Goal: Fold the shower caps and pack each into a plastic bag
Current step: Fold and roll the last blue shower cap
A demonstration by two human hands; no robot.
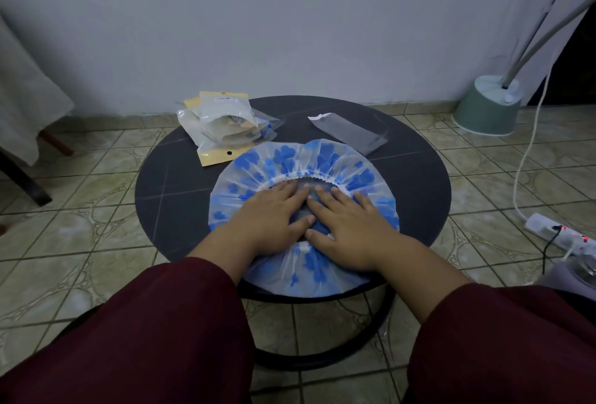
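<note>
The round dark table (167,184) carries everything the job needs, and the biggest thing on it is a shower cap (322,158), white with blue blotches, spread flat and open side up toward six o'clock, its near edge hanging slightly over the rim. It is not yet folded: the elastic ring lies wide open. At about eleven o'clock sits a heap of packed bags (222,126), which look as if they already hold folded caps, though the glare on the plastic makes the count uncertain. At about one o'clock lies one flat empty bag (350,129), apart from the cap, probably meant for this one. The left hand (274,220) and the right hand (348,226) lie side by side in the cap's middle, fingers straight, palms pressing it flat, grasping nothing. So several caps seem finished; for this one the smoothing is under way, and the folding and bagging are left.
</note>
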